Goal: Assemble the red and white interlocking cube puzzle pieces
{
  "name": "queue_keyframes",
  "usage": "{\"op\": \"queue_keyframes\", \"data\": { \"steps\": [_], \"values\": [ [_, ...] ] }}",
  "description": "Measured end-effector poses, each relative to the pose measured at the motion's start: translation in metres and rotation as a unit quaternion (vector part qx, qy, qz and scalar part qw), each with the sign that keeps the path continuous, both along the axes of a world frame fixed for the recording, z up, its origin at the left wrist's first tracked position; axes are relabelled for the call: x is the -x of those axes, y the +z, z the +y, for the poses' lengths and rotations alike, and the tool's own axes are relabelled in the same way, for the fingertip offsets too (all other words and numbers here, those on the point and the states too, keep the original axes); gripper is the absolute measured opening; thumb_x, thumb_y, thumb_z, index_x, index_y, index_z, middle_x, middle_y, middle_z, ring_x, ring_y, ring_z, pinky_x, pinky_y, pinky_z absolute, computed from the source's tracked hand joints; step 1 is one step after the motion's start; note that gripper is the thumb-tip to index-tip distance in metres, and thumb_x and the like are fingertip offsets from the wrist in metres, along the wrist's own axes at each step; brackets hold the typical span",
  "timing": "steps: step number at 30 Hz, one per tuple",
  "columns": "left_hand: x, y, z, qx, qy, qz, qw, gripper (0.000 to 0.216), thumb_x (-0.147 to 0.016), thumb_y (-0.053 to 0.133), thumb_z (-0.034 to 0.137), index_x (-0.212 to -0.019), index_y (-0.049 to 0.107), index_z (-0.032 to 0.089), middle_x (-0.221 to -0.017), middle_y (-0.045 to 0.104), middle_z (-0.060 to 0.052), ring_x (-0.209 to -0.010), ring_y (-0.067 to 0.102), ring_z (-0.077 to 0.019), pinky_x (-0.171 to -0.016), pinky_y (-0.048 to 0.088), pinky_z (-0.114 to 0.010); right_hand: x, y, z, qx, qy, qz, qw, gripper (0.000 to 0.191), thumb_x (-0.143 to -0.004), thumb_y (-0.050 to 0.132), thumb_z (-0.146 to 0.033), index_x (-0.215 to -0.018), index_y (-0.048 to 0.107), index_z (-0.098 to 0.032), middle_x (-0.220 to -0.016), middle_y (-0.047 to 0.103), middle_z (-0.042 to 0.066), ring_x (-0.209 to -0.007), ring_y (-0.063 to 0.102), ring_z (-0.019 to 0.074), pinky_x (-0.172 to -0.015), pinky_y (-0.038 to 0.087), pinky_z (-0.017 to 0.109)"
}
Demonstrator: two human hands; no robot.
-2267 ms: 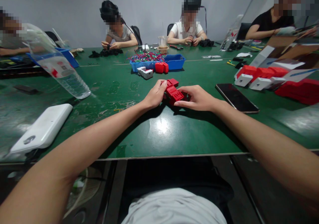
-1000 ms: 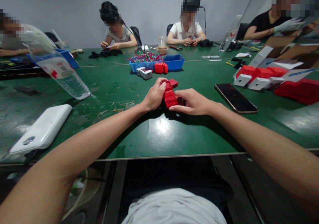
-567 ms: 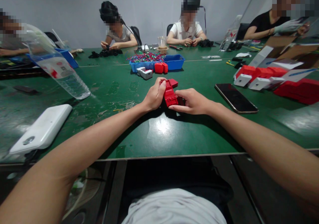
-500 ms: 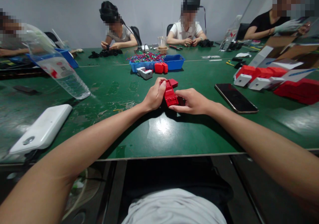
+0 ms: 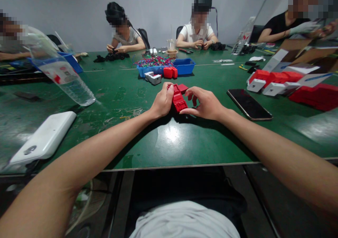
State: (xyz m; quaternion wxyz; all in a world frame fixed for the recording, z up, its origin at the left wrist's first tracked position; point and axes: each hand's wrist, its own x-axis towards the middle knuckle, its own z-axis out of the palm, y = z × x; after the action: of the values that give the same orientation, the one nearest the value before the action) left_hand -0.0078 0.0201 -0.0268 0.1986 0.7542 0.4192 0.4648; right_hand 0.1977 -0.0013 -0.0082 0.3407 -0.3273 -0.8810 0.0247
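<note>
My left hand [image 5: 165, 99] is closed around the left side of a red plastic housing [image 5: 179, 101], its thumb lying along the edge. The housing is tilted, with a recessed inside facing me and small ribs at its near end. On the right, my right hand [image 5: 207, 104] has its fingers apart and curved. Its thumb tip is at the housing's near end, while the index finger arches beside the right edge with a gap between. Whether the thumb presses on the housing I cannot tell.
Beyond my hands are a blue bin [image 5: 185, 67] of coloured wires, a grey-white part [image 5: 153, 78] and red parts [image 5: 170, 72]. A phone [image 5: 249, 104] and red-and-white housings [image 5: 274, 81] lie right. A bottle [image 5: 66, 75] and white power bank [image 5: 44, 137] are left. Several people sit around the table.
My right hand's fingers have lifted and spread away from the red housing. My left hand still holds it, shifted very slightly left.
</note>
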Motion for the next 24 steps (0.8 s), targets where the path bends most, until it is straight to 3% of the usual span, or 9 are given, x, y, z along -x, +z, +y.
{"op": "queue_keyframes", "data": {
  "steps": [2, 5, 13, 24],
  "values": [
    [0.0, 0.0004, -0.0001, 0.0, 0.006, 0.002, 1.0, 0.041, -0.102, 0.022, 0.053, -0.108, 0.046, 0.02, -0.099, 0.065, -0.007, -0.088, 0.062, -0.0188, -0.085, 0.047, -0.035, -0.0009, 0.0, 0.0008, -0.024, 0.028, 0.02, 0.999, 0.059, -0.077, 0.075, -0.06, -0.117, 0.061, -0.019, -0.107, 0.061, 0.01, -0.068, 0.055, 0.0153, -0.07, 0.05, 0.035],
    [-0.0002, 0.0007, 0.0, -0.006, 0.002, 0.002, 1.0, 0.039, -0.103, 0.022, 0.052, -0.106, 0.045, 0.02, -0.101, 0.064, -0.008, -0.09, 0.062, -0.0189, -0.086, 0.047, -0.036, 0.0001, 0.0002, 0.0011, -0.042, 0.074, 0.021, 0.996, 0.046, -0.083, 0.074, -0.049, -0.122, 0.064, -0.026, -0.12, 0.054, 0.011, -0.084, 0.059, 0.0188, -0.079, 0.054, 0.038],
    [-0.0003, 0.0004, 0.0004, -0.003, -0.007, 0.0, 1.0, 0.039, -0.102, 0.022, 0.054, -0.102, 0.044, 0.021, -0.1, 0.064, -0.008, -0.09, 0.062, -0.0189, -0.085, 0.047, -0.035, 0.0062, -0.0047, 0.0046, -0.048, 0.126, 0.042, 0.99, 0.026, -0.086, 0.072, -0.036, -0.11, 0.07, -0.027, -0.116, 0.053, 0.009, -0.095, 0.06, 0.0208, -0.082, 0.055, 0.04],
    [0.0, -0.0008, 0.0025, 0.004, 0.011, 0.003, 1.0, 0.038, -0.103, 0.022, 0.051, -0.106, 0.045, 0.021, -0.099, 0.063, -0.007, -0.088, 0.061, -0.019, -0.085, 0.047, -0.036, 0.0084, 0.0032, -0.0009, -0.029, 0.119, 0.031, 0.992, 0.02, -0.085, 0.072, -0.031, -0.105, 0.071, -0.026, -0.109, 0.057, 0.008, -0.101, 0.061, 0.0233, -0.089, 0.054, 0.042]
  ]
}}
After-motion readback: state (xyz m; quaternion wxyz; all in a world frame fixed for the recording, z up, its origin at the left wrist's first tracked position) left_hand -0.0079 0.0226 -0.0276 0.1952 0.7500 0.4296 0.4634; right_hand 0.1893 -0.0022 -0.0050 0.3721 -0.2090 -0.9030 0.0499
